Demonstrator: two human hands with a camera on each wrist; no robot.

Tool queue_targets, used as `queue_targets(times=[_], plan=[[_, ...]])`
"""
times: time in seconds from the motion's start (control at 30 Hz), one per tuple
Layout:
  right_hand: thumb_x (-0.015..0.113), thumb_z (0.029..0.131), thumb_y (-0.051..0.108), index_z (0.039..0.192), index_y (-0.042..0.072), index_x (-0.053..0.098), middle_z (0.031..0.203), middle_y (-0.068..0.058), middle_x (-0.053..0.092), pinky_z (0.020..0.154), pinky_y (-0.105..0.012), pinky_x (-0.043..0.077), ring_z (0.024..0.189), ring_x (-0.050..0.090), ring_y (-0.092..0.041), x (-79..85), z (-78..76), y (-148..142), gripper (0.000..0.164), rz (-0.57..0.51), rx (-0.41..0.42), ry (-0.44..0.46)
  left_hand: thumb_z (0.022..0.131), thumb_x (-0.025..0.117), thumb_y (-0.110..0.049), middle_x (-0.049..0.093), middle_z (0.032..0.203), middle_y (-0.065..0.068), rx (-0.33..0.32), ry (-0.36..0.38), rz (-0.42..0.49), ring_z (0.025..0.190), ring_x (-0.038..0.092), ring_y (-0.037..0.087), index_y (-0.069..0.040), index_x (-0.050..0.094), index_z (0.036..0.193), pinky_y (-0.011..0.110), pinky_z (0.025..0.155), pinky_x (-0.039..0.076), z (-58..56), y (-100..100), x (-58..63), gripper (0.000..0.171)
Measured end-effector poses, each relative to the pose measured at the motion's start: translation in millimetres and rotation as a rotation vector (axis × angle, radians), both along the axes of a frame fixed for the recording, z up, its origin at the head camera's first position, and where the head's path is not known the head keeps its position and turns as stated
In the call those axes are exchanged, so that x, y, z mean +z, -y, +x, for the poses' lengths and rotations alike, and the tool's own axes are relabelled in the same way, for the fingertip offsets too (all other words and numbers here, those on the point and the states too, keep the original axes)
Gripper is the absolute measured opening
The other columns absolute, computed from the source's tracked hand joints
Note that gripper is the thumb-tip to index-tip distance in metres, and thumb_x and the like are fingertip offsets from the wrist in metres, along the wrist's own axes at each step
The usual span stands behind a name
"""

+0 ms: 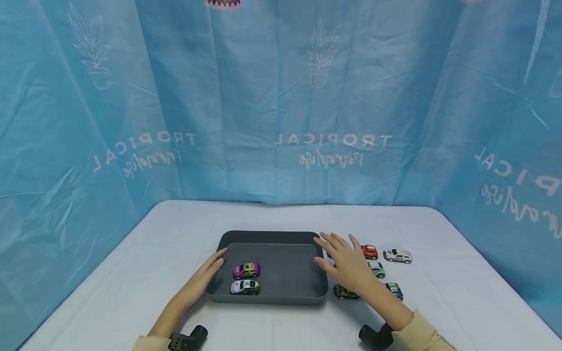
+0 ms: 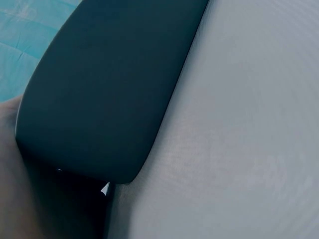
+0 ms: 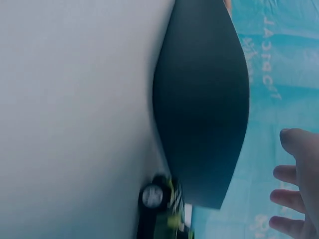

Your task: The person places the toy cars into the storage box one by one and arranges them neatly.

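Over on the left, the left hand is lying along the grey tray, its fingers reaching out almost straight against the left side, curling round nothing. In the left wrist view the tray's wall is looming large, the hand is being cut off at the edge, and the dark patch below is proving hard to read.

The tray is sitting between the two hands on the white table, its long axis running left to right. Inside, towards the left, a purple-and-yellow car is lying just behind a white-and-dark car, both stretching lengthwise the same way.

Now the right hand: fingers spreading wide, holding nothing, hovering about the tray's right rim; the right wrist view is showing them apart from the wall. Beneath the forearm a camouflage car is peeking out, partly covered. The hand is hiding part of a red car, a pale green car is showing beside the wrist, and farthest right a white-and-pink car is lying crosswise.
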State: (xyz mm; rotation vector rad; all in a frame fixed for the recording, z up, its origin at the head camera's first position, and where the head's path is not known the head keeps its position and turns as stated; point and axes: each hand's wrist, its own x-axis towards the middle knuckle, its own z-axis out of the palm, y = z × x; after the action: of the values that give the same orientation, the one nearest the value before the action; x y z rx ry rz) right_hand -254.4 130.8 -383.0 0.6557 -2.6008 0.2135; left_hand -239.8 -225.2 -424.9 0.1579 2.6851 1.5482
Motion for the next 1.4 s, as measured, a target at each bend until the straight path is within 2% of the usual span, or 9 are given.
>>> queue_targets(times=[0.27, 0.67, 0.93, 1.17, 1.4], plan=[[0.058, 0.085, 0.041, 0.131, 0.019, 0.050, 0.136, -0.006, 0.049, 0.105, -0.061, 0.022, 0.125, 0.045, -0.029, -3.3, -1.5, -26, 0.051, -0.010, -0.053, -0.002, 0.098, 0.031, -0.037, 0.018, 0.151, 0.017, -0.013, -0.005, 0.009, 0.139, 0.011, 0.040, -0.016, 0.026, 0.144, 0.065, 0.106, 0.012, 0.8, 1, 1.4, 0.051], [0.057, 0.086, 0.037, 0.130, 0.018, 0.051, 0.137, -0.009, 0.048, 0.103, -0.064, 0.018, 0.125, 0.043, -0.033, 3.3, -4.0, -61, 0.048, -0.020, -0.115, 0.025, 0.098, 0.030, -0.039, 0.017, 0.151, 0.017, -0.013, 0.002, 0.006, 0.139, 0.011, 0.041, -0.016, 0.024, 0.145, 0.066, 0.106, 0.010, 0.1, 0, 0.1, 0.052], [0.059, 0.086, 0.034, 0.129, 0.014, 0.051, 0.135, -0.013, 0.048, 0.101, -0.066, 0.018, 0.122, 0.044, -0.037, 2.3, -10.1, -89, 0.048, -0.041, -0.158, 0.003, 0.098, 0.031, -0.038, 0.017, 0.151, 0.016, -0.018, 0.003, 0.027, 0.139, 0.011, 0.039, -0.016, 0.024, 0.145, 0.065, 0.107, 0.009, 0.3, 0, -0.2, 0.051], [0.056, 0.087, 0.038, 0.130, 0.011, 0.048, 0.135, -0.017, 0.047, 0.099, -0.066, 0.020, 0.119, 0.045, -0.040, -0.8, -16.6, -111, 0.051, -0.042, -0.213, 0.034, 0.099, 0.030, -0.037, 0.018, 0.151, 0.018, -0.024, -0.012, 0.011, 0.139, 0.011, 0.040, -0.014, 0.025, 0.144, 0.065, 0.107, 0.011, 2.5, 0, 3.2, 0.051], [0.058, 0.088, 0.031, 0.131, 0.008, 0.047, 0.135, -0.021, 0.045, 0.099, -0.067, 0.020, 0.118, 0.045, -0.042, -5.3, -24.7, -127, 0.050, -0.058, -0.240, 0.077, 0.099, 0.031, -0.036, 0.018, 0.151, 0.018, -0.019, -0.009, 0.010, 0.139, 0.011, 0.040, -0.015, 0.026, 0.144, 0.064, 0.107, 0.012, 3.6, 0, 5.0, 0.050]])
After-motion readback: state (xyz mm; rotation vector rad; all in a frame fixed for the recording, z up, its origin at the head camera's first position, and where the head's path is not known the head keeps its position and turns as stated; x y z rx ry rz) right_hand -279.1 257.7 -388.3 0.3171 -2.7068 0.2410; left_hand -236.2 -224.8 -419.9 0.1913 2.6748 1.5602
